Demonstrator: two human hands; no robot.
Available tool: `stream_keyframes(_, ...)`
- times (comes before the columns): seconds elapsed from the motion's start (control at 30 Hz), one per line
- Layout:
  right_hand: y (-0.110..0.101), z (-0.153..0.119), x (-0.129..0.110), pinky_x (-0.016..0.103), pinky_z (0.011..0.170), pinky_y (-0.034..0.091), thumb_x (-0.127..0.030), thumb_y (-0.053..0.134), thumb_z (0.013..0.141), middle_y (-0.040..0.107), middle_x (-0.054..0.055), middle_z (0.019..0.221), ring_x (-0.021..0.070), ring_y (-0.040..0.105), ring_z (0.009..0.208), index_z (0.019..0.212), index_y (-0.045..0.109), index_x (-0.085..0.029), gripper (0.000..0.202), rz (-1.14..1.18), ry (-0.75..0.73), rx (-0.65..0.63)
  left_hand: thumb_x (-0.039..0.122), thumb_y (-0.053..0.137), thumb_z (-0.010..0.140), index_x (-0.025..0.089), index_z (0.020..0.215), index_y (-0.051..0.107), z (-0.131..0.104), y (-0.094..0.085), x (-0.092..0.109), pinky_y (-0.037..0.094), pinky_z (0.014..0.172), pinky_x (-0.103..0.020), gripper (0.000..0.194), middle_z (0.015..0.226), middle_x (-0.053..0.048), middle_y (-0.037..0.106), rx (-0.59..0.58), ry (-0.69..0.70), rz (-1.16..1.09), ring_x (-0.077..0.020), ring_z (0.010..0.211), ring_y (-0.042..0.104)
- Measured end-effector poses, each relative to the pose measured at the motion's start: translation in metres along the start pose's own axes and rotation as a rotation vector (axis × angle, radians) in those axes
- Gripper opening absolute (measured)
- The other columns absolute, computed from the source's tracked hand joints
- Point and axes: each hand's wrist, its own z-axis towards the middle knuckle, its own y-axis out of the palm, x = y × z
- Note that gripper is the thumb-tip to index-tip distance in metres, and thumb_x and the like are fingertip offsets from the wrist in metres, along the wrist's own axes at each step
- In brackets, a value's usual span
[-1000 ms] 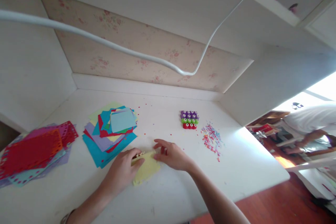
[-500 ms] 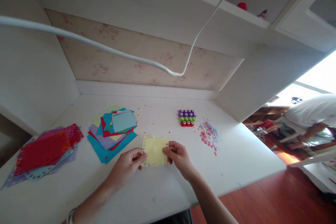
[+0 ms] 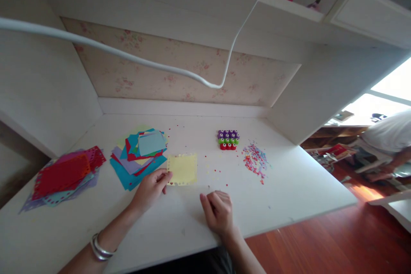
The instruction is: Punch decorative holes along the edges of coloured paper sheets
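In the lower middle of the frame, the yellow sheet (image 3: 183, 169): here it is, just above the hands in view, a squarish piece with small holes running down its left side and along its bottom; whether it lies fully flat on the bench (image 3: 167, 231), I can't tell.
Left hand (image 3: 150, 190): in from the lower left, and it's got the sheet! Fingers pinching that left edge, near the bottom corner.
Bracelet (image 3: 101, 248): silver, shining on the left wrist, lower left of the frame.
Right hand (image 3: 219, 210): below and right of the sheet, clear of it, fingers curled in towards the palm, thumb alongside; anything inside is hidden.
Plain pile (image 3: 151, 142): left of centre, just beside the sheet, blue, red and purple papers fanned out, pale blue on top.
Punched pile (image 3: 62, 177): far left, a big red sheet high in the heap, holes dotting the edges around it.
Paper bits (image 3: 255, 157): right of centre, a bright scatter, pink, red and blue.
Eyed blocks (image 3: 228, 139): just left of those bits, purple rows at the back, then green, then red.
Another person (image 3: 390, 137): right edge of the frame, white top, bending forward.
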Motion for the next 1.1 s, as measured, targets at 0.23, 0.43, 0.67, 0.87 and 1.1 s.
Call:
stream_keyframes(0.23, 0.002, -0.001, 0.002, 0.031, 0.053, 0.026, -0.031, 0.049, 0.096, 0.034, -0.003, 0.048, 0.0127, 0.032, 0.044, 0.054, 0.039, -0.023, 0.044, 0.018, -0.033, -0.072, 0.061, 0.060, 0.080, 0.017, 0.084, 0.064, 0.004, -0.004, -0.007, 0.033, 0.046, -0.022, 0.045, 0.053, 0.003, 0.056, 0.119, -0.057, -0.139, -0.0125, 0.047, 0.047)
stream_keyframes(0.43, 0.011, 0.019, -0.025, 0.031, 0.070, 0.051, -0.052, 0.049, 0.095, 0.068, 0.005, 0.087, 0.0189, 0.063, 0.079, 0.094, 0.067, -0.023, 0.034, 0.718, 0.401, -0.322, 0.060, 0.067, 0.075, 0.018, 0.078, 0.061, 0.009, -0.002, -0.007, 0.029, 0.042, -0.021, 0.043, 0.050, 0.006, 0.053, 0.236, -0.073, -0.236, -0.0102, 0.042, 0.044)
stream_keyframes(0.67, 0.054, 0.047, -0.019, 0.046, 0.114, 0.029, -0.041, 0.069, 0.081, 0.054, 0.007, 0.142, 0.0253, 0.047, 0.133, 0.129, 0.060, -0.027, 0.051, 0.928, 0.747, -0.364, 0.054, 0.068, 0.075, 0.019, 0.081, 0.060, 0.014, -0.016, -0.008, 0.032, 0.044, -0.020, 0.037, 0.049, 0.008, 0.050, 0.375, -0.056, -0.294, -0.0093, 0.044, 0.044)
stream_keyframes(0.87, -0.003, 0.073, 0.065, 0.044, 0.106, 0.043, -0.043, 0.070, 0.070, 0.065, 0.010, 0.127, 0.0270, 0.057, 0.122, 0.108, 0.070, -0.021, 0.044, 0.787, 0.783, 0.233, 0.052, 0.072, 0.073, 0.019, 0.084, 0.062, 0.011, -0.029, -0.010, 0.032, 0.044, -0.019, 0.036, 0.053, 0.007, 0.054, 0.383, -0.072, -0.339, -0.0085, 0.045, 0.044)
stream_keyframes(1.1, -0.057, 0.080, 0.077, 0.041, 0.103, 0.045, -0.043, 0.069, 0.070, 0.068, 0.008, 0.115, 0.0257, 0.057, 0.116, 0.098, 0.072, -0.022, 0.036, 0.653, 0.704, 0.372, 0.045, 0.075, 0.071, 0.021, 0.082, 0.062, 0.012, -0.048, 0.002, 0.033, 0.044, -0.019, 0.029, 0.054, 0.007, 0.053, 0.521, -0.054, -0.493, -0.0086, 0.048, 0.044)
